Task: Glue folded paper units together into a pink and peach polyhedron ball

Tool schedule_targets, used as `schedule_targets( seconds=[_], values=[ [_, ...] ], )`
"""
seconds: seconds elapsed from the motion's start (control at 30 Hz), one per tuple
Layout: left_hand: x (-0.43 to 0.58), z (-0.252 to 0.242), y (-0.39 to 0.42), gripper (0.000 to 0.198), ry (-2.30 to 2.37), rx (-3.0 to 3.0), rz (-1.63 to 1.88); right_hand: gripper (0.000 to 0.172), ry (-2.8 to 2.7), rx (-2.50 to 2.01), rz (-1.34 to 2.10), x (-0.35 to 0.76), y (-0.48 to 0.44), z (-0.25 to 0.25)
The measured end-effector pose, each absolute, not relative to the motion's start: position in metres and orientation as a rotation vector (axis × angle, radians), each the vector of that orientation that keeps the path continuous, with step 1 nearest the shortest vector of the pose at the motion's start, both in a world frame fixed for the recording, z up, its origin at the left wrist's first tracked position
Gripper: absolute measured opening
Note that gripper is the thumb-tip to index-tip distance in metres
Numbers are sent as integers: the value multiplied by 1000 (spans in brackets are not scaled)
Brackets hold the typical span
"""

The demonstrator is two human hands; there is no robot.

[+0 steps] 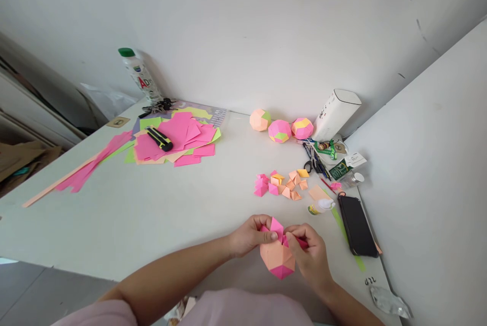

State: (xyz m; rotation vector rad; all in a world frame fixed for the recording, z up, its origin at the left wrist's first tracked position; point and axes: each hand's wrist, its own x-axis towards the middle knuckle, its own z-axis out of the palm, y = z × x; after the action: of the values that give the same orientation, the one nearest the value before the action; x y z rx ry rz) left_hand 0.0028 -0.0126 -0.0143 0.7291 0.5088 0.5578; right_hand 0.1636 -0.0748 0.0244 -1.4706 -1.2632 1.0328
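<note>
Both hands are on a partly formed paper ball [274, 256] of folded peach and pink pieces, held just over the table's near edge. My left hand [253, 234] grips its left side, thumb pressed on the upper rim beside an upright pink flap [277, 227]. On the right, my right hand [310, 251] pinches a pink folded paper piece [300, 243] at the ball's upper edge; its fingertips partly hide the joint. Beyond the hands lie small folded paper pieces [294, 184] in peach, pink and yellow. A glue bottle [320, 207] lies to their right.
Three finished paper balls [279, 131] sit by the wall, next to a white box [337, 113]. Scissors [310, 164] and a black phone [356, 224] are at right. At left, a cutter [160, 138] rests on paper sheets [186, 131], near a tall bottle [140, 75].
</note>
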Motion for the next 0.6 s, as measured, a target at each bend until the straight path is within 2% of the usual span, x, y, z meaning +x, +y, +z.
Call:
schedule_targets(
  seconds=[0.6],
  values=[
    [-1, -14, -12, 34, 518, 757, 476, 23, -1258, -1531, 1128, 164, -73, 28]
  ],
)
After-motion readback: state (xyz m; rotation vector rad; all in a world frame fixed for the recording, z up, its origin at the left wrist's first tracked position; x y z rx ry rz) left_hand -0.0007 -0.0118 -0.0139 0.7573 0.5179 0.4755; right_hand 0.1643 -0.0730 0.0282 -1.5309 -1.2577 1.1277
